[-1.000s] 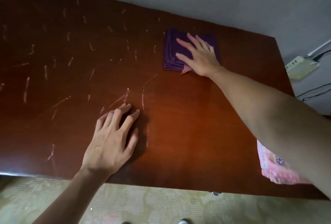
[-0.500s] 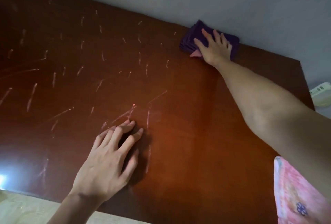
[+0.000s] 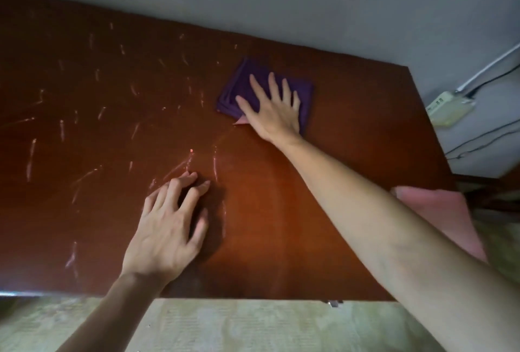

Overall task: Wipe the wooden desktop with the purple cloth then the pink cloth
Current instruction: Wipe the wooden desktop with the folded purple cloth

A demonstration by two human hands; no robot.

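The dark wooden desktop (image 3: 332, 171) fills the view, streaked with pale smears on its left half. A folded purple cloth (image 3: 239, 84) lies flat on the far middle of the desk, and my right hand (image 3: 271, 111) presses down on it with fingers spread. My left hand (image 3: 168, 228) rests on the bare wood nearer to me, fingers bent and apart, holding nothing. The pink cloth (image 3: 439, 213) lies at the desk's right edge, partly hidden behind my right forearm.
A grey wall runs along the desk's far edge. A white power strip (image 3: 447, 108) with cables hangs on the wall past the right end. Pale flooring (image 3: 253, 326) shows below the near edge.
My right hand has slid the purple cloth back from the far edge by the wall toward me and a little left. My left hand has stayed in the same spot.
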